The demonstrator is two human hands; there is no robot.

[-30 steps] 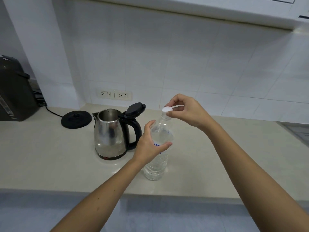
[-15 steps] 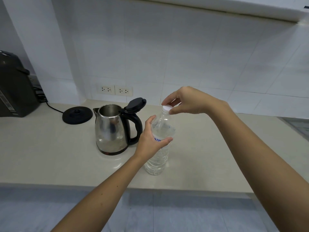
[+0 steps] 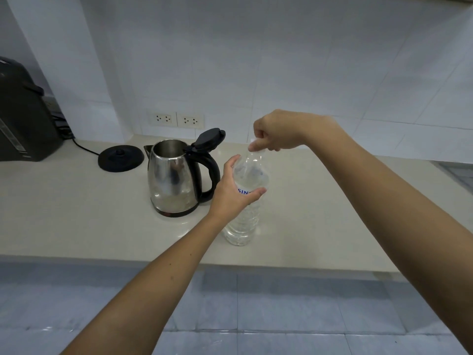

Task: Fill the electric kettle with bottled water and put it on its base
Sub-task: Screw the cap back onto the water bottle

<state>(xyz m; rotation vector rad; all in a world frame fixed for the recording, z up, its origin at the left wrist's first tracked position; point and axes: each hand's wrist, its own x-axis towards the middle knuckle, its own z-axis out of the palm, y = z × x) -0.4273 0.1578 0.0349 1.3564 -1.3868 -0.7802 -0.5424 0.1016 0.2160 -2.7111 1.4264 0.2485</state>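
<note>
**Bottle upright on table, both hands on it**

Clear water bottle (image 3: pixel 243 219) stands upright near the front edge of the table (image 3: pixel 76 213), w/ water inside. Left hand (image 3: pixel 230 194) grips it round the label, thumb in front. Right hand (image 3: pixel 277 131) is above, fingers curled, pinching the white cap (image 3: pixel 254 147) at the bottle's mouth; can't tell if the cap is screwed on or loose. Steel kettle (image 3: pixel 171 180) sits just left of the bottle, off its base, black lid (image 3: pixel 208 139) flipped up, handle facing the bottle. Round black base (image 3: pixel 120 158) lies behind-left of the kettle, apart from it, cord (image 3: pixel 84 148) running left. Black appliance (image 3: pixel 23 119) at far left. Two wall sockets (image 3: pixel 176 119) on the tiles behind.
</note>
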